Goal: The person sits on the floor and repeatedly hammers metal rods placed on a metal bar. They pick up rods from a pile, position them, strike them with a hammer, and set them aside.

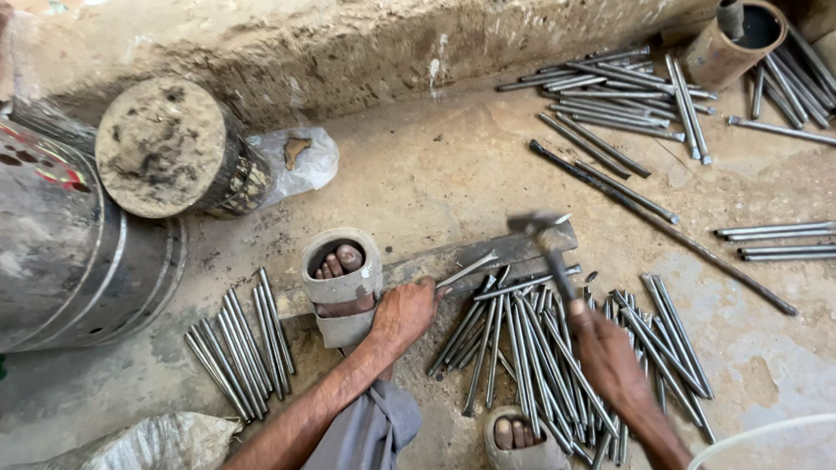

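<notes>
Rod (466, 269) pinched on bar (494, 252) by left hand (403, 316); right hand (603, 349) grips raised hammer (542, 234); striking step, demanding accurate aim.

A dusty concrete floor (434, 168) carries everything; a flat metal bar (494, 252) lies across its middle; a loose heap of thin steel rods (555, 351) spreads just below the bar; a neat bundle of rods (240, 351) lies to the left; more rods (618, 81) lie by the far wall, beside a rusty can (734, 38); a large metal drum (43, 251) rests at the left edge.
</notes>
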`<state>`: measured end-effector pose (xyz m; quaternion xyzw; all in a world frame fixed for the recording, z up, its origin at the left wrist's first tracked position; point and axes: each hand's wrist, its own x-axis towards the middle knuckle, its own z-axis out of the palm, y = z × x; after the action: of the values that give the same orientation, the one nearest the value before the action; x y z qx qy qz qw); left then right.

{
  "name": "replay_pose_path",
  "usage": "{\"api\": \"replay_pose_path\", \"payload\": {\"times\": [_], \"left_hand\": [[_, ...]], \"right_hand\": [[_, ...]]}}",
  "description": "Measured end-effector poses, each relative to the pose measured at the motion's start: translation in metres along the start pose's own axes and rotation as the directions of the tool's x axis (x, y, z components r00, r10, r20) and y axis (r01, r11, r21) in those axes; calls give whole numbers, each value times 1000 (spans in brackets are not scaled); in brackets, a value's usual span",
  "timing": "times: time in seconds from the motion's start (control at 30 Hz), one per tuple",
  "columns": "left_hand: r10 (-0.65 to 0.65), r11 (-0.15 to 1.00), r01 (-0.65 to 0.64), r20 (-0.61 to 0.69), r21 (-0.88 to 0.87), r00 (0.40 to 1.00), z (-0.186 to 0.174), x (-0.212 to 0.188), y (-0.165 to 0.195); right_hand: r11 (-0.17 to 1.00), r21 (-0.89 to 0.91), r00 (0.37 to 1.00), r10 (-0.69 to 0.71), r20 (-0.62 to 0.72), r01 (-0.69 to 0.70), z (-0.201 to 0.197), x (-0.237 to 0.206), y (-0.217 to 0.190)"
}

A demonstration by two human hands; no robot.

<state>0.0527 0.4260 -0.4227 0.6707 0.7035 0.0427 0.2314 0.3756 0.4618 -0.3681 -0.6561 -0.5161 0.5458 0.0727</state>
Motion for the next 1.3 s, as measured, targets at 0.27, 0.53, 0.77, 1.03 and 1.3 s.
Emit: {"api": "replay_pose_path", "payload": {"times": [0.27, 0.53, 0.77, 1.03, 1.3], "left_hand": [[-20, 1000, 19, -35, -17, 999, 6, 0, -2], [20, 998, -20, 6, 56, 1000, 24, 2, -5], [-19, 1000, 19, -15, -13, 1000, 25, 5, -12], [-12, 1000, 12, 6, -4, 1000, 15, 4, 1], [9, 1000, -8, -15, 27, 1000, 23, 7, -11]], "right_hand": [[828, 300, 875, -400, -273, 473, 17, -16, -2], [868, -427, 958, -286, -10, 255, 21, 10, -8], [960, -208, 943, -234, -238, 185, 22, -12, 3], [882, -406, 955, -291, -65, 241, 7, 22, 9], [947, -272, 972, -208, -110, 172, 29, 18, 22]]}}
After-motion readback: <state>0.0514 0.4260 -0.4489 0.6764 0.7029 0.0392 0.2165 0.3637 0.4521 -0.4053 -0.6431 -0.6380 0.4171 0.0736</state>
